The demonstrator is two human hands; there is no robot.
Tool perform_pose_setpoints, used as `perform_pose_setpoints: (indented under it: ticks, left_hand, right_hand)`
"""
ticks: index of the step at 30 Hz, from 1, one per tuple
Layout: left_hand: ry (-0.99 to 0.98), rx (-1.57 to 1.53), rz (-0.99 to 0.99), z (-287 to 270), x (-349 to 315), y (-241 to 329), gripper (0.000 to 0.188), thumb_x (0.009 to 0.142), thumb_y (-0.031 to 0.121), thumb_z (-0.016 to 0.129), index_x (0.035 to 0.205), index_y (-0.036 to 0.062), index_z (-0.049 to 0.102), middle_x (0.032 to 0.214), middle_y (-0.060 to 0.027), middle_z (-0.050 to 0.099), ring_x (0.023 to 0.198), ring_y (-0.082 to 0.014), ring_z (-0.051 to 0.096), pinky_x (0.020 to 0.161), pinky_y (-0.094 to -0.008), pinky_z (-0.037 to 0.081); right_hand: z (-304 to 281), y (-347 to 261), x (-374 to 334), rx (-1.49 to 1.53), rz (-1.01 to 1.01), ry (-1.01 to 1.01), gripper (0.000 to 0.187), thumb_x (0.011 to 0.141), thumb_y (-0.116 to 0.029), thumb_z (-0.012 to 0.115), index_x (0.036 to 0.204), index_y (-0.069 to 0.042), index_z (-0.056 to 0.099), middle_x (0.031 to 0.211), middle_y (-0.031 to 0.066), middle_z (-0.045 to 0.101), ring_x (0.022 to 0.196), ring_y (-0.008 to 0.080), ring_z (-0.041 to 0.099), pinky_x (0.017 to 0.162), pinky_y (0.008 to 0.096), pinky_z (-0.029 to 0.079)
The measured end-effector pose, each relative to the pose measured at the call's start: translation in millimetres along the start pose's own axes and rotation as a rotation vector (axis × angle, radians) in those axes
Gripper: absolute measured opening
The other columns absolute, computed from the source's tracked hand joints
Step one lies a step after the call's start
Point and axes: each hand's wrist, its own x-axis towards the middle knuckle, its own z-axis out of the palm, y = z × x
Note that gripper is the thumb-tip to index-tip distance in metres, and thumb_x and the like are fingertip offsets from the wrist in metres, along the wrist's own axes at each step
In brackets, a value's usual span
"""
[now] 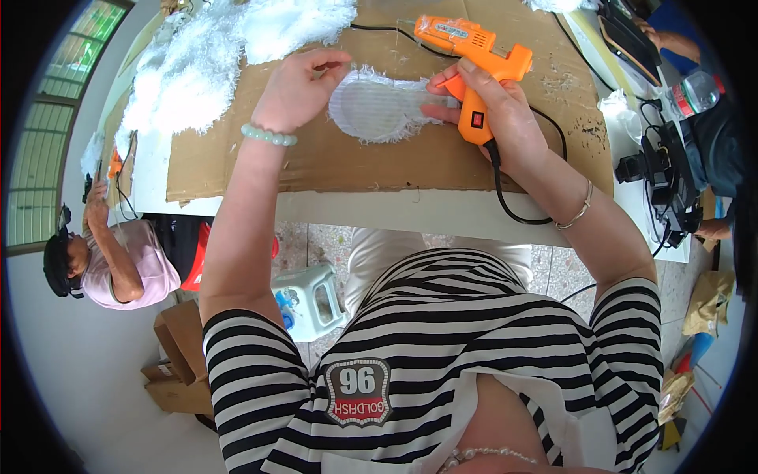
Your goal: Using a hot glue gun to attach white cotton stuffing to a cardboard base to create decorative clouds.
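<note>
My right hand is wrapped round the grip of an orange hot glue gun, whose nozzle points left and away from me. Fingers of that hand also reach to the narrow right end of a flat white oval piece with frayed, fluffy edges. My left hand, wearing a pale green bead bracelet, is raised by the oval's upper left edge. Its thumb and forefinger are pinched together; anything between them is too small to make out.
Brown cardboard covers the table. White fluffy fibre is heaped at the left. The gun's black cord loops near the table edge. At right are a bottle and black devices. Other people work at both sides.
</note>
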Motion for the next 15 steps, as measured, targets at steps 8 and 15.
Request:
perform_pose_setpoints:
  ticks: [8,15]
  left_hand:
    - [-0.246,-0.088,-0.02,10,23,3,0.016,0.085,0.011,0.061,0.097,0.0021,0.067,0.089,-0.0049,0.065,0.081,-0.0153,0.062,0.071,-0.0278,0.049]
    - [-0.182,0.125,0.398,10,16,5,0.006,0.079,0.001,0.062,0.084,0.0031,0.065,0.089,-0.0071,0.061,0.081,-0.0221,0.059,0.075,-0.0316,0.046]
  right_hand:
    - [-2,3,3,0.085,-0.014,-0.015,0.03,0.096,-0.029,0.046,0.101,-0.001,0.055,0.098,0.0094,0.059,0.092,0.0241,0.061,0.085,0.0374,0.052]
    - [-2,3,4,0.101,0.016,0.011,0.028,0.095,-0.025,0.048,0.099,0.001,0.056,0.096,0.009,0.059,0.093,0.0198,0.059,0.085,0.0374,0.052]
